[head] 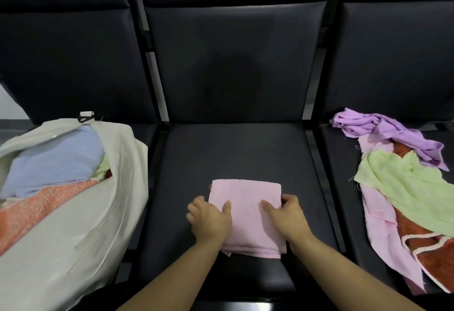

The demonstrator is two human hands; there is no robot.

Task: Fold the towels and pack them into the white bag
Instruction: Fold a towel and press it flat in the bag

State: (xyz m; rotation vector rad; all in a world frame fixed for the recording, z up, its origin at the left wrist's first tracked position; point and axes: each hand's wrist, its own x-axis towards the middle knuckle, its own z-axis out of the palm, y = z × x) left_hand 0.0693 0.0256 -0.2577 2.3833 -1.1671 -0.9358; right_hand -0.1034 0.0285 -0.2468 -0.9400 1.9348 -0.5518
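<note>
dark seat (235, 153) holds the folded pink towel (245, 214). left hand (208, 219) and right hand (285, 217) grip its sides, fingers curled under. next, i think: lift it into the white bag (81, 224) on the left.

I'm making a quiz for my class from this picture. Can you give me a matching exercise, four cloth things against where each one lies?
Things:
1. folded pink towel
2. blue towel
3. purple towel
4. light green towel

Places:
A. inside the white bag
B. far end of the heap on the right seat
C. middle seat, under both hands
D. draped over the middle of the right heap

Pairs: 1-C, 2-A, 3-B, 4-D
</note>
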